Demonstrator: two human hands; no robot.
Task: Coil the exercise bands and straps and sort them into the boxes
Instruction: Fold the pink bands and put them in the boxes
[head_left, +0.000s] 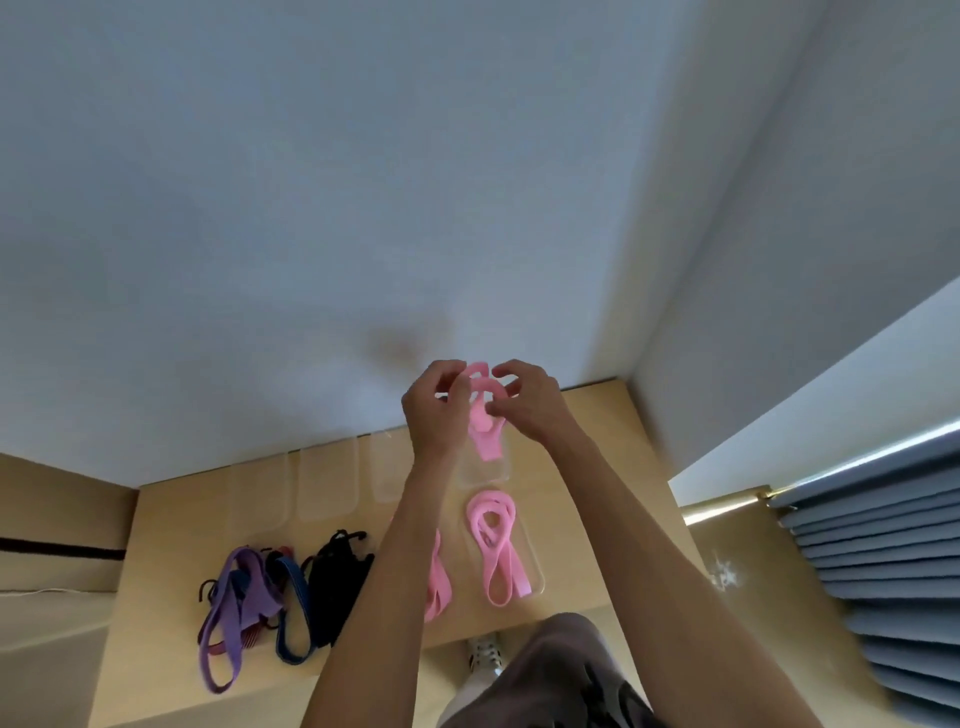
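Both hands are raised above the far part of the wooden table (582, 452). My left hand (435, 410) and my right hand (524, 400) pinch a pink band (485, 426) between them, partly looped, its tail hanging down. Under it stands a clear box (483, 475). A coiled pink band (498, 545) lies in another clear box (537, 582) nearer to me. A further pink band (435, 587) lies by my left forearm. At the left sit a purple band (234, 603), a blue strap (296, 618) and a black tangle of straps (337, 571).
Several clear boxes (322, 483) stand in a row along the wall (363, 208) at the back of the table. Grey blinds (883, 571) hang at the right. My shoe (485, 654) and trouser leg show below the table's front edge.
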